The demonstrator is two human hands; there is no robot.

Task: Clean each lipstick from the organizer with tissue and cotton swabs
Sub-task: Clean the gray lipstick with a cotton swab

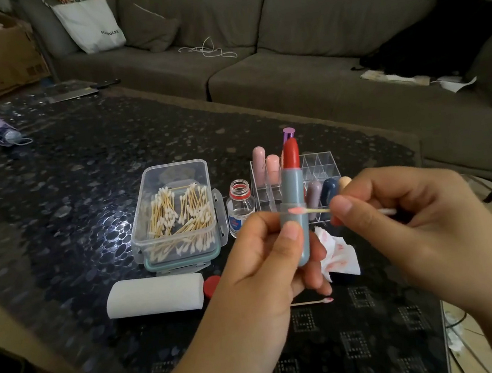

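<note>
Left hand (pixel 265 246) fingers grip upright lipstick (pixel 295 211) | right hand (pixel 398 213) fingers pinch cotton swab (pixel 310 209) against its tube

Your left hand (pixel 266 255) gripped an open lipstick (pixel 294 205) upright, its red bullet raised, just in front of the clear organizer (pixel 323 165). Your right hand (pixel 399 216) pinched a cotton swab (pixel 307 210) level, its pink-stained tip touching the lipstick's grey-blue case. Left of the organizer stood an uncapped small bottle (pixel 240 207), then the swab box (pixel 176 214). In front of the organizer lay a stained tissue (pixel 340 255), a used swab (pixel 313 302) and a tissue roll (pixel 155 295).
</note>
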